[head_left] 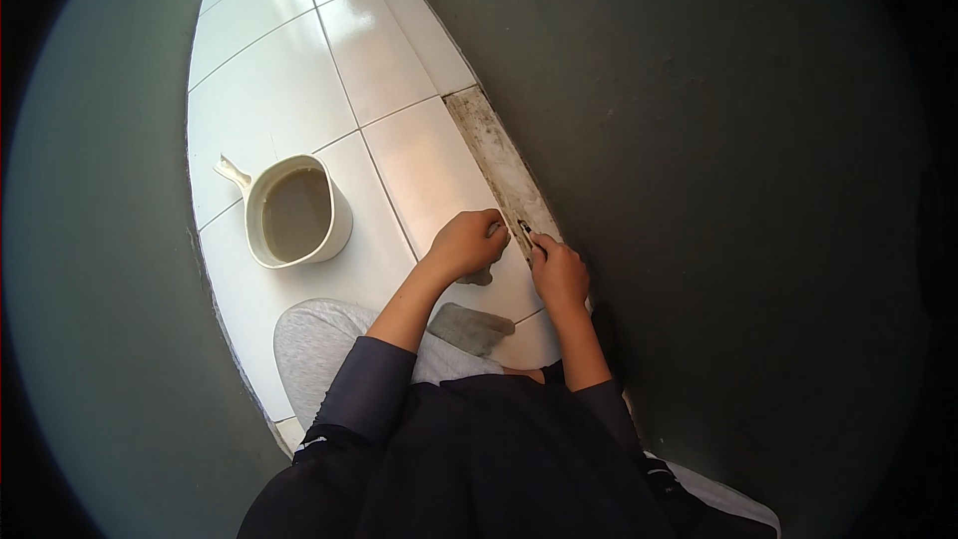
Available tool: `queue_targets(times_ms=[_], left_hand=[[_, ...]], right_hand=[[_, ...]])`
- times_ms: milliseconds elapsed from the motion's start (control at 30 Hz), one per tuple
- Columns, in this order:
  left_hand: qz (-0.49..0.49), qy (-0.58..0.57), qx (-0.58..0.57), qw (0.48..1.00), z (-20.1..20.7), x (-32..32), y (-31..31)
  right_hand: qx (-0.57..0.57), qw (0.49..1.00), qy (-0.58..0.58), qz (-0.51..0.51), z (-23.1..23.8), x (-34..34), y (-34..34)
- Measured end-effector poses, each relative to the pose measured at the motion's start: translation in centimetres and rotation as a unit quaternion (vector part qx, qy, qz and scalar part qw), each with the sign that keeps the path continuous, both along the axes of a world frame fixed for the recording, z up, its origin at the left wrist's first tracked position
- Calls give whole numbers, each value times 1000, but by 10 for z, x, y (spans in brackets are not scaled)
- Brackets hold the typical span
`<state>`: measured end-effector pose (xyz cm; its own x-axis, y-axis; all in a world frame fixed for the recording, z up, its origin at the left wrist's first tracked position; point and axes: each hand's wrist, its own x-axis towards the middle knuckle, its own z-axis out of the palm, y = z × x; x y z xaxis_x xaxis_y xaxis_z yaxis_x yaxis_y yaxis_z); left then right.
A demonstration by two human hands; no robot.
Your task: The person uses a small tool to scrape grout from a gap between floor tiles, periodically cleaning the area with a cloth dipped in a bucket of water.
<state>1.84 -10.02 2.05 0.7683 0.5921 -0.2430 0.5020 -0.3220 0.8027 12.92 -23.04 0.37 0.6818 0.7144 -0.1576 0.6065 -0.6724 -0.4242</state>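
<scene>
Head view shows me right grip (561, 274) closed on a slim tool (526, 229), probably light, stiff, best held at its rear; left grip (467, 243) curled, contents unclear.

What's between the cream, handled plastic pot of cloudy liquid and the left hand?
In the head view, only glossy white tiles and a thin dark joint separate the pot from the left hand.

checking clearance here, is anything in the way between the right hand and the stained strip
Nothing visible blocks it: the right hand is at the stained strip, with only the small tool it holds between. The handled container stands clear, to the left.
</scene>
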Motion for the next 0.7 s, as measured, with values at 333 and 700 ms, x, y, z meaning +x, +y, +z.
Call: queue_targets(times_ms=[333, 700], left_hand=[[-2, 11, -5, 1000, -1, 3, -2], [6, 17, -18, 1000, -2, -3, 3]], right_hand=[[-28, 998, 42, -37, 1, 5, 16], [-9, 998, 37, -45, -2, -12, -22]])
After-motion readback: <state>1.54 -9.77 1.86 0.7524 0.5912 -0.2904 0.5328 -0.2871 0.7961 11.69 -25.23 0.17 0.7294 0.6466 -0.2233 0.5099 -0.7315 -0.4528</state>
